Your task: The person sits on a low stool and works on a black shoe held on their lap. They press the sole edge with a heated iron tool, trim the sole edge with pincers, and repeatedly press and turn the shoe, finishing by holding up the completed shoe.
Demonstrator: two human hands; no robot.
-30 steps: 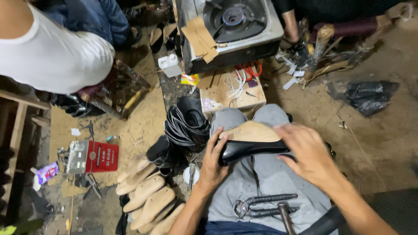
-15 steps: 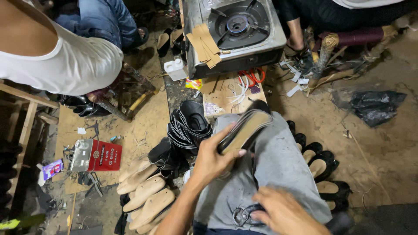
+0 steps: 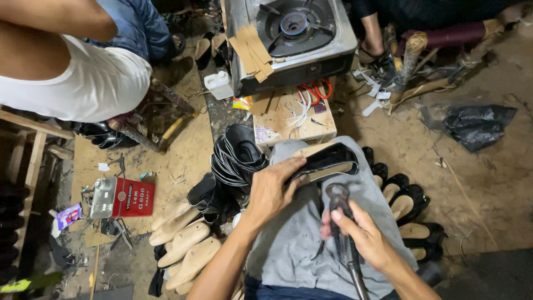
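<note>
Two hands are at work: the left hand point(image 3: 272, 191) holds one black shoe upper point(image 3: 325, 163), and the right hand point(image 3: 363, 236) holds one pair of pincers point(image 3: 340, 214). At least four pale wooden shoe lasts point(image 3: 186, 241) lie in a row on the floor. To the right, about six black shoes point(image 3: 405, 203) with tan insoles lie together; the far ones overlap, so the count is loose. One gas stove point(image 3: 294, 33) has a single burner. One pair of orange-handled scissors point(image 3: 313, 91) lies on one cardboard box point(image 3: 294, 116). There is one red tin point(image 3: 130, 197), one white plastic bottle point(image 3: 218, 85), and one black plastic bag point(image 3: 477, 125). One bundle of black straps point(image 3: 236, 155) sits beside the knee.
</note>
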